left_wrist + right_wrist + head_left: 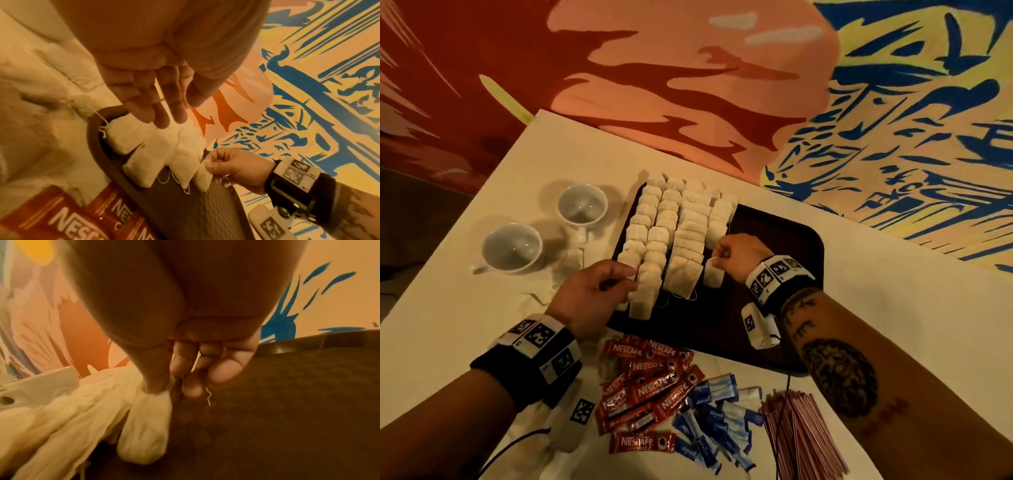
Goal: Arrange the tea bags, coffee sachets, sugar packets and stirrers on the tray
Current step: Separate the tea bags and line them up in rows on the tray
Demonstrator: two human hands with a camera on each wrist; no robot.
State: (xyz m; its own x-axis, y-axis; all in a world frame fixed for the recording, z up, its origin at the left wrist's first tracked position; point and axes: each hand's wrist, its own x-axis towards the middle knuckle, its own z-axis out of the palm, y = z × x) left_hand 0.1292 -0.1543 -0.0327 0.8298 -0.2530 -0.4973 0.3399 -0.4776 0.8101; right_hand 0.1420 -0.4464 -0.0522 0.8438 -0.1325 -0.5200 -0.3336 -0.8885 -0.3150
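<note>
The right hand (736,255) is pinching a tea bag (714,277) by its top; it should be lowering it flat beside the rows just left of its fingers. The left hand's (594,294) fingers are hanging relaxed, slightly spread.

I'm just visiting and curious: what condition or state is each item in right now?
Tray: left part filled with rows of tea bags, right part bare.
Held tea bag: pinched by right hand, touching tray.
Left hand: fingers straight over near tea bags.
Two cups: empty, upright.
Coffee sachets: heaped off tray.
Sugar packets: heaped off tray.
Stirrers: bundled off tray.
</note>
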